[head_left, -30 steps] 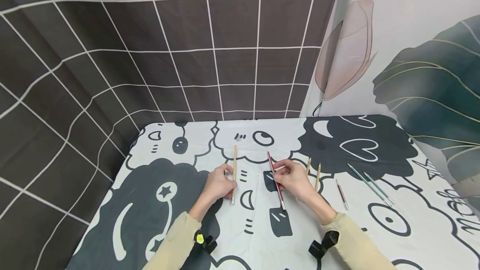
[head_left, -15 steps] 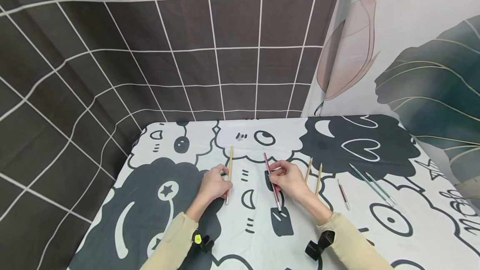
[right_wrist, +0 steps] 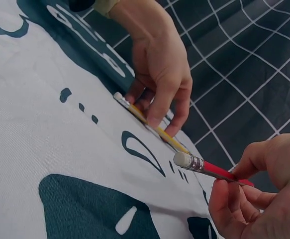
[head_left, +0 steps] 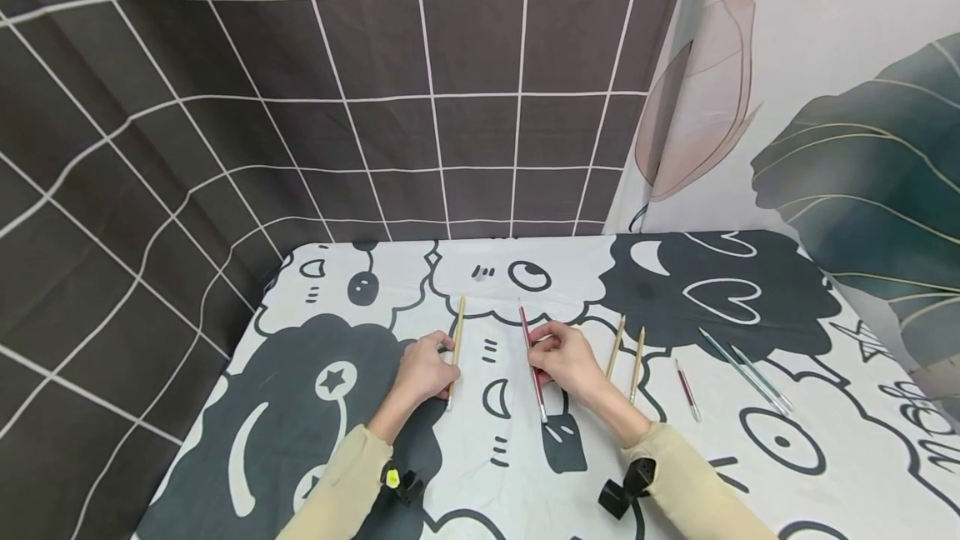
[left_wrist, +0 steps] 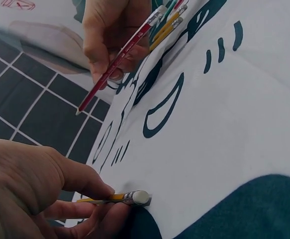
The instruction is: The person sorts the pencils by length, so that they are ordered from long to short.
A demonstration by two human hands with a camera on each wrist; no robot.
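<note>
My left hand [head_left: 427, 368] pinches a yellow pencil [head_left: 458, 325] between thumb and fingers, its white eraser end toward me. In the left wrist view that pencil's eraser [left_wrist: 141, 197] lies close to the cloth. To its right, my right hand [head_left: 568, 360] pinches a red pencil [head_left: 524, 323], tip pointing away and eraser end nearer me. The right wrist view shows the red pencil's eraser [right_wrist: 182, 160] and metal band in front of the fingers, raised off the cloth. The two pencils stand apart, roughly side by side.
Right of my right hand lie two yellow pencils [head_left: 637, 365], a short red pencil [head_left: 687, 391] and two pale green pencils [head_left: 742, 371]. A black-and-white cartoon cloth [head_left: 517, 473] covers the table. Behind hangs a dark grid curtain [head_left: 472, 132], with a leaf-patterned one [head_left: 862, 148] at right.
My right hand has moved left with the red pencil, bringing it nearer the yellow one. My left hand has shifted slightly left with the yellow pencil.
</note>
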